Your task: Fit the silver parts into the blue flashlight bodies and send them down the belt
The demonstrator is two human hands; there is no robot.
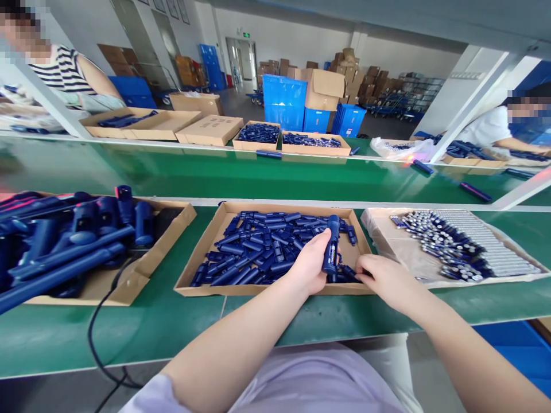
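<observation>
My left hand (313,261) is wrapped around a dark blue cylindrical tool body (331,245) with white lettering, held upright over the middle cardboard tray (181,285). In that tray lies a heap of small dark blue plastic parts (258,244). My right hand (381,278) is at the tray's front right corner with its fingers pinched together. They meet the end of a small blue plastic part (348,274); the fingertips partly cover it. Beside this hand, a lined tray (371,229) holds many silvery cylindrical pieces (451,241), some with dark blue ends.
On the left, a cardboard tray (142,287) holds larger blue tool bodies (124,206); a black cable (90,332) hangs nearby. Beyond a white rail runs a green belt (241,180) with several blue pieces. More trays stand behind it. Co-workers sit at far left (64,69) and far right (486,129).
</observation>
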